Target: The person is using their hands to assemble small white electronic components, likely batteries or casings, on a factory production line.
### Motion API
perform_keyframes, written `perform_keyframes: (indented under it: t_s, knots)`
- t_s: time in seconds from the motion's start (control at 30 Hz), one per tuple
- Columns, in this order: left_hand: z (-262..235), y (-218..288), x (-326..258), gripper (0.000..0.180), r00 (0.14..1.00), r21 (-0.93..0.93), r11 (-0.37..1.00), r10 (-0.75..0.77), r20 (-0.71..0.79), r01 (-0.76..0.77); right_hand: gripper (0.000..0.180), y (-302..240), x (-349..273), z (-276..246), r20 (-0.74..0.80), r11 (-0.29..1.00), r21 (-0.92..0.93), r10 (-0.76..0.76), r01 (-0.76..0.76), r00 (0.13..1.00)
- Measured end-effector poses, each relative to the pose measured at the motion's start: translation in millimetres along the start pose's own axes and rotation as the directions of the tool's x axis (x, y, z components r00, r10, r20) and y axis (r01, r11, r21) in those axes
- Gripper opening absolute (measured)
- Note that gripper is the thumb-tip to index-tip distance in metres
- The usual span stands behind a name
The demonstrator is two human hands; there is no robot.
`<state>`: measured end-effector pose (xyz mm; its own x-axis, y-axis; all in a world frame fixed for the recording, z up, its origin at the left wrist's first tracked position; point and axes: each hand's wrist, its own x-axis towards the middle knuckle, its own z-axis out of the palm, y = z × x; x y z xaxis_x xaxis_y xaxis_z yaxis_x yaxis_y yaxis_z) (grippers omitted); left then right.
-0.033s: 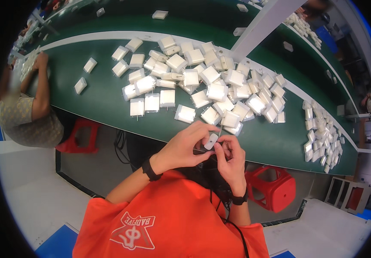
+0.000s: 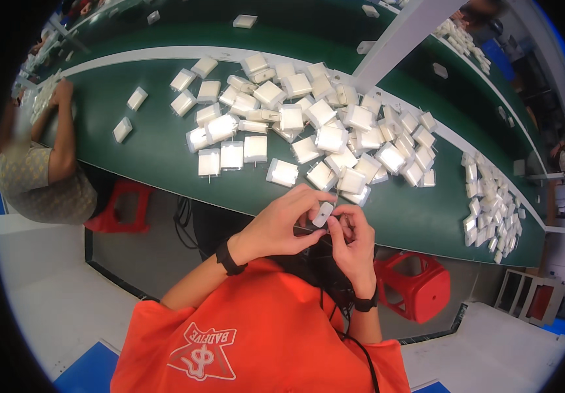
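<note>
Near the table's front edge I hold one small white charger block [image 2: 323, 215], its narrow end turned up and a small dark slot in the middle of it. My left hand [image 2: 284, 221] is closed on its left side, thumb and fingers pinching it. From the right, my right hand [image 2: 353, 243] pinches the same block with thumb and fingertips. A thin metal pin stands up close to its far end; I cannot tell what it belongs to. Just beyond my hands lies a heap of similar white charger blocks [image 2: 330, 139], some showing metal pins.
The green table [image 2: 164, 141] carries two separate blocks at left and another pile [image 2: 489, 209] at right. A white rail [image 2: 164, 54] runs along its far side, with a post [image 2: 394, 42]. A co-worker [image 2: 46, 177] sits at left. Red stools [image 2: 417, 288] stand below.
</note>
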<state>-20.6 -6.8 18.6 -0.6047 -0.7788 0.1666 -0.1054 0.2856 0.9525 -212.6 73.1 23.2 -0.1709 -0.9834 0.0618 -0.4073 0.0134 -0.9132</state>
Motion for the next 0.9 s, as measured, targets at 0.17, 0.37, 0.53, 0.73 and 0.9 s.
perform_keyframes:
  t_s: [0.17,0.37,0.53,0.73,0.9]
  knots:
    - [-4,-11,1,0.030,0.994,-0.030,0.993,0.113,-0.010,-0.113,0.019,2,0,-2,0.009,0.998,0.052,0.030,-0.030,1.000]
    - [-6,-15,-1,0.027,0.975,0.071,0.972,0.224,-0.001,-0.223,0.018,0,-5,-7,0.003,0.991,0.128,-0.023,0.022,1.000]
    - [-6,-21,-2,0.028,0.966,0.082,0.963,0.257,0.007,-0.256,0.014,-2,-4,-7,-0.013,0.991,0.117,-0.058,0.059,0.998]
    - [-4,-22,-2,0.025,0.960,0.062,0.958,0.279,0.016,-0.279,0.011,-3,-2,-3,-0.032,0.996,0.077,-0.050,0.052,0.998]
    - [-3,-25,-5,0.024,0.961,0.079,0.958,0.277,-0.008,-0.275,0.011,-16,8,-2,-0.019,0.997,0.036,-0.063,0.064,0.998]
